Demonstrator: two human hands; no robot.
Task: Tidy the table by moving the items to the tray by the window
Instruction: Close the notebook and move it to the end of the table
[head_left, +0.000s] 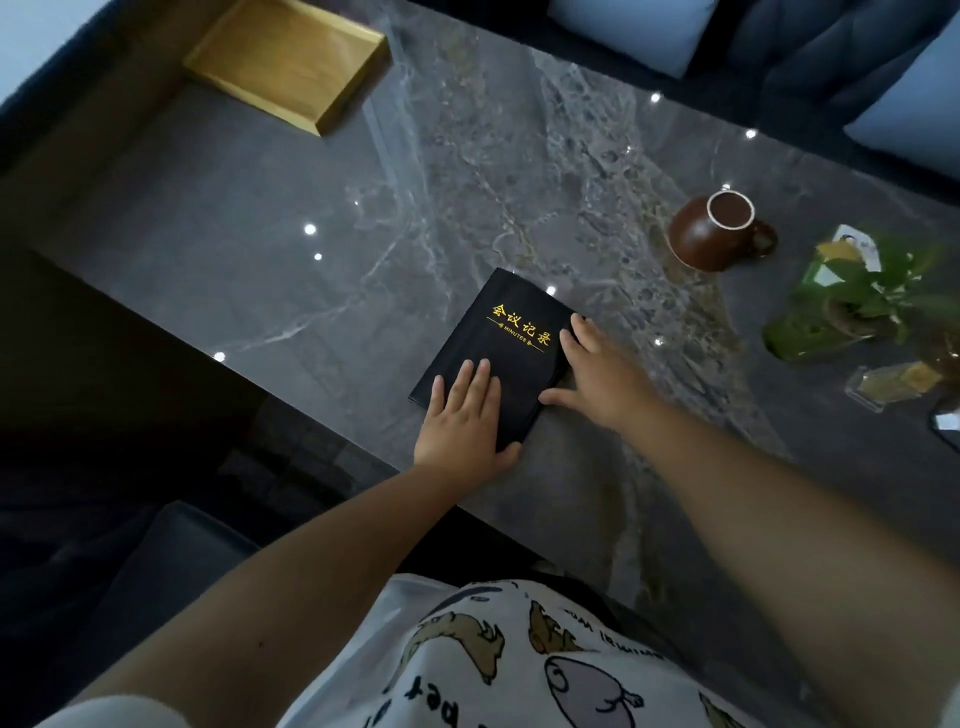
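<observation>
A black notebook (501, 332) with gold lettering lies flat on the dark marble table (311, 208), near its front edge. My left hand (465, 415) rests flat on the notebook's near end, fingers together. My right hand (592, 376) touches the notebook's right edge, fingers along its side and thumb spread on the table. An empty wooden tray (291, 62) sits at the far left corner. A brown mug (714, 231) with a white rim stands to the right.
A green potted plant (852, 301) stands at the right edge, with a small clear stand (888, 387) just in front of it. Dark sofas with light blue cushions (639, 26) line the far side.
</observation>
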